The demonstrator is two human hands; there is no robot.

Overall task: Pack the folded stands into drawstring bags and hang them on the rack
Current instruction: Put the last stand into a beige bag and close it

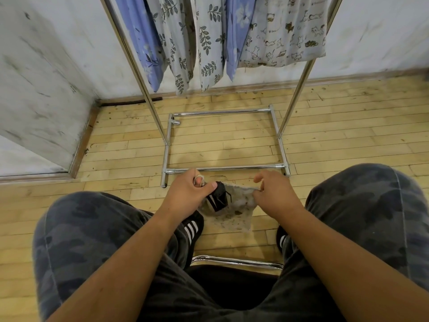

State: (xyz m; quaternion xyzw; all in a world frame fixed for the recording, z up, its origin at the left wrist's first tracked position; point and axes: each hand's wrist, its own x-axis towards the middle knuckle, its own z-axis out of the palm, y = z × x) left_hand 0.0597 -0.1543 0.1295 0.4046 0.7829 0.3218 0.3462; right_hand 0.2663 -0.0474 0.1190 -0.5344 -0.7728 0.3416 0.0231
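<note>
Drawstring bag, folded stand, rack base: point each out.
drawstring bag (239,213), head view, front cloth panel
folded stand (218,196), head view, black body at bag mouth
rack base (222,168), head view, near floor bar

Wooden floor (336,140) bears the rack's chrome base (222,168).

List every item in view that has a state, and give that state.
drawstring bag: mouth held open, hanging between both hands
folded stand: partly inside the bag, top sticking out
left hand: gripping the stand and the bag's edge
right hand: pinching the bag's rim
rack: standing upright
printed cloths: hanging on the rack
</note>
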